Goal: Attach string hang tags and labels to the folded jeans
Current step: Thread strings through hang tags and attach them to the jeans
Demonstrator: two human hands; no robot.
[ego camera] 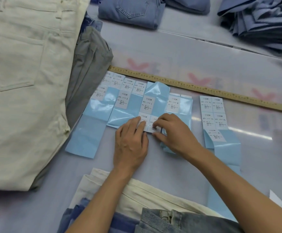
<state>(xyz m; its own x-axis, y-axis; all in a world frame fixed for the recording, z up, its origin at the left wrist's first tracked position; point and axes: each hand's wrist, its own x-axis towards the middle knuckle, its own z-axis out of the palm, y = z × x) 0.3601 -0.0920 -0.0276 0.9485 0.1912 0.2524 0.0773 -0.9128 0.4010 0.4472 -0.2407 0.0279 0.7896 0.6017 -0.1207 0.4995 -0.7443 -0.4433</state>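
Note:
Several strips of pale blue backing paper (93, 130) carrying white size labels printed "1103#" lie side by side on the table. My left hand (130, 143) rests flat with straight fingers on the lower end of the L strip, holding down a white label (144, 117). My right hand (173, 132) is beside it, thumb and forefinger pinching the lower edge of the neighbouring white label (154, 126). Cream folded jeans (24, 91) lie at the left. Another cream pair (147, 190) and washed blue jeans (173, 222) lie under my forearms near the front edge.
A long wooden ruler (204, 89) runs diagonally behind the label strips. Grey jeans (89, 68) stick out from under the cream pile. Folded blue jeans (133, 10) and a heap of blue garments (261, 22) sit at the far edge. An XL label strip (215, 118) lies right.

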